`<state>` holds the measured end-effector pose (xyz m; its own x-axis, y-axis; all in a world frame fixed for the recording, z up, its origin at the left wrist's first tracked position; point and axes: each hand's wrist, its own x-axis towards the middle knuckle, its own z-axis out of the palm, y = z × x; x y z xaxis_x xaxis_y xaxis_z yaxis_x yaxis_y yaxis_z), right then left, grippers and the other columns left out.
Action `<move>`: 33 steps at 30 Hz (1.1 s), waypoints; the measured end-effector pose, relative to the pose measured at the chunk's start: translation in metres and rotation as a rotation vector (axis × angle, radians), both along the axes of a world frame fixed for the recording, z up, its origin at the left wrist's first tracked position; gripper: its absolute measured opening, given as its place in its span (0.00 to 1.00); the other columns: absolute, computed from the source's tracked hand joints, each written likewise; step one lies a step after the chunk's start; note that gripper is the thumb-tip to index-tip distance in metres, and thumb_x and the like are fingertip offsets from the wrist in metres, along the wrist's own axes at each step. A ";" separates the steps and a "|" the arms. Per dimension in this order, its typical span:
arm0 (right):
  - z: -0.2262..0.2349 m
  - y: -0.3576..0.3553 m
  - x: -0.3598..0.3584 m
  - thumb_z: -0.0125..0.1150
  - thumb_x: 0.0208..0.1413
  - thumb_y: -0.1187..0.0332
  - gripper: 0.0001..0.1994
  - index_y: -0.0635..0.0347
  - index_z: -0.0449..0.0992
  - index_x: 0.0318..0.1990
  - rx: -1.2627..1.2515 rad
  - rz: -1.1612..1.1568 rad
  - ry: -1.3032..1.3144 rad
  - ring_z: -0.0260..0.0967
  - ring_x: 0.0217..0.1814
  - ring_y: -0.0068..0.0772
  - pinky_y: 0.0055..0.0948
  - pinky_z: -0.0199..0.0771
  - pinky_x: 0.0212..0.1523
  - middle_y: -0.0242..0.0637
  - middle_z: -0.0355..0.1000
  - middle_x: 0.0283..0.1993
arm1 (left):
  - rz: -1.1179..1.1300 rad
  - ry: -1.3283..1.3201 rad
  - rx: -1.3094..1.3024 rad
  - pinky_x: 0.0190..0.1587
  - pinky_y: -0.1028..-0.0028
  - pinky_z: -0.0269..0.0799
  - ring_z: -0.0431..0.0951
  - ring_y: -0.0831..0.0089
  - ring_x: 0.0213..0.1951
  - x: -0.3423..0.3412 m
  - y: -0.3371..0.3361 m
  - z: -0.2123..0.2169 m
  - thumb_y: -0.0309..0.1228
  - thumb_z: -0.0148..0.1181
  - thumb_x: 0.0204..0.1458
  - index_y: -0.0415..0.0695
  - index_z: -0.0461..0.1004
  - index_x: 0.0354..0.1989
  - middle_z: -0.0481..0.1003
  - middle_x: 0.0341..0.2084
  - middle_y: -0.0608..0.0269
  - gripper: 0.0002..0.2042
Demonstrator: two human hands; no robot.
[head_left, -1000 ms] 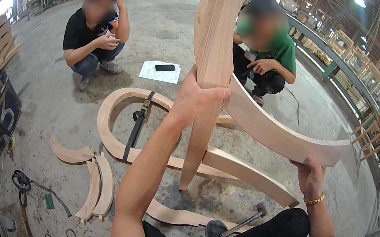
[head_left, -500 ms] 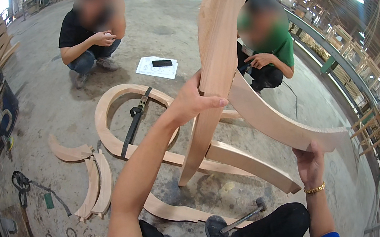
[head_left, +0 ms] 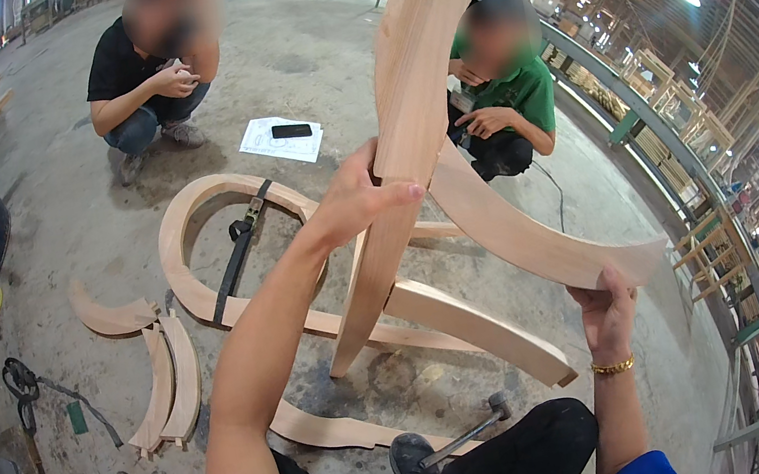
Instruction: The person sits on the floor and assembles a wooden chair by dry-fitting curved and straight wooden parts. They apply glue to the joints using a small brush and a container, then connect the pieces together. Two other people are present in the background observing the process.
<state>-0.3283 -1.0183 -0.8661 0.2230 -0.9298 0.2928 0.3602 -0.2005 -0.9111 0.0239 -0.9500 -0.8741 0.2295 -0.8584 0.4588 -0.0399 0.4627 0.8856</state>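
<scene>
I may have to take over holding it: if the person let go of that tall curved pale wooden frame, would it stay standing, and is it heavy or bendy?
Probably not: the tall curved pale wooden frame stands on narrow ends, steadied by the left hand and right hand. Its thick solid-looking sections suggest it is stiff and fairly heavy. The smooth surface may slip.

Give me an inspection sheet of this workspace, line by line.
Surface: dusty concrete floor.
Job's things: tall curved wooden assembly standing upright.
Clutter: loose curved offcuts, strapped wooden ring, hammer, paper with phone.
Grippers: left hand grips the upright piece; right hand holds the lower curved arm's end.
Cables: black cord on floor at left.
Surroundings: two crouching people, stacked wooden frames.
</scene>
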 end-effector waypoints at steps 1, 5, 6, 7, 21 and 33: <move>0.000 0.002 -0.004 0.55 0.55 0.68 0.16 0.59 0.64 0.51 -0.053 -0.029 0.030 0.73 0.47 0.38 0.40 0.82 0.41 0.39 0.69 0.48 | -0.005 0.007 -0.018 0.52 0.71 0.65 0.70 0.68 0.49 -0.004 -0.001 0.001 0.39 0.69 0.39 0.30 0.60 0.55 0.70 0.46 0.50 0.37; -0.002 0.003 0.000 0.57 0.55 0.65 0.17 0.60 0.65 0.50 -0.147 -0.051 0.003 0.73 0.45 0.37 0.39 0.82 0.39 0.40 0.70 0.46 | -0.038 0.057 -0.024 0.54 0.71 0.63 0.69 0.69 0.50 -0.007 -0.001 0.002 0.38 0.68 0.39 0.32 0.60 0.56 0.70 0.46 0.52 0.36; 0.000 0.004 0.001 0.57 0.54 0.65 0.17 0.61 0.65 0.50 -0.113 -0.062 0.029 0.74 0.44 0.36 0.38 0.82 0.39 0.40 0.71 0.45 | -0.051 0.075 -0.010 0.55 0.71 0.61 0.68 0.69 0.50 -0.005 -0.001 0.001 0.38 0.68 0.39 0.33 0.60 0.57 0.69 0.47 0.53 0.36; 0.002 0.004 0.002 0.58 0.54 0.64 0.18 0.61 0.66 0.49 -0.085 -0.070 0.056 0.74 0.44 0.36 0.38 0.82 0.39 0.40 0.71 0.45 | -0.048 0.071 -0.006 0.55 0.71 0.61 0.68 0.69 0.51 -0.004 -0.002 0.001 0.37 0.68 0.39 0.33 0.60 0.57 0.69 0.47 0.53 0.36; -0.020 -0.006 0.000 0.55 0.54 0.76 0.18 0.60 0.63 0.53 -0.111 0.119 -0.024 0.69 0.52 0.38 0.45 0.76 0.52 0.41 0.68 0.51 | 0.002 0.085 0.008 0.54 0.71 0.62 0.68 0.71 0.50 0.009 -0.002 -0.003 0.35 0.67 0.41 0.35 0.61 0.57 0.69 0.47 0.56 0.34; 0.032 -0.004 0.006 0.58 0.55 0.60 0.17 0.62 0.68 0.46 0.024 -0.013 0.071 0.75 0.37 0.32 0.31 0.80 0.31 0.39 0.73 0.38 | -0.064 0.090 -0.034 0.54 0.70 0.63 0.68 0.67 0.52 0.004 0.001 -0.002 0.38 0.68 0.41 0.32 0.58 0.59 0.68 0.49 0.51 0.38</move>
